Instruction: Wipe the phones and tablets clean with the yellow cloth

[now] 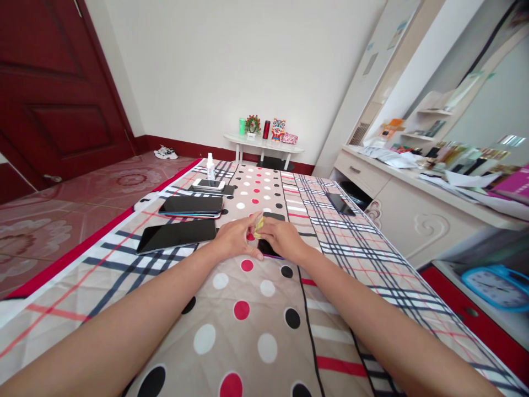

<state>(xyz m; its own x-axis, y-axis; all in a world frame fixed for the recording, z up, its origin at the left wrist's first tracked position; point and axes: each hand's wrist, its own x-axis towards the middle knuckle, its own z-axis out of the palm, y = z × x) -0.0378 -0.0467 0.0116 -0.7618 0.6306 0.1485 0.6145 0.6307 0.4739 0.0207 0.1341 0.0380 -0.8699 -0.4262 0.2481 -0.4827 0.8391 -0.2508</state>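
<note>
Landmark: the black phone (270,234) lying flat in the dotted middle strip of the bed cover (264,309); every place below is told from it.
Tablets: two dark tablets lie to the left of the black phone, the nearer one (177,234) just beside the left hand, the other (191,205) beyond it and a little farther up the bed.
White phone: to the left and well beyond the black phone, face up (209,183) on a dark slab, with a small clear bottle (210,165) standing just behind it.
Left arm: bare, stretched straight forward from the lower left corner, forearm low over the cover.
Left hand: (237,238) just left of the black phone, palm down, fingers narrow, thumb and forefinger pinched on the yellow cloth (259,226), lower fingers touching the cover at the phone's near left edge.
Yellow cloth: a small crumpled wad at the black phone's left side, held between both hands.
Right hand: (283,238) lies on the black phone, covering its middle, fingers curled and closed onto the yellow cloth.
Right arm: bare, reaching in from the lower right, angled inward to meet the left.
Second dark phone: (339,203) well apart to the right of the black phone, flat on the plaid strip.
Dresser: (397,209) farther right, beside the bed, its top littered with papers.
</note>
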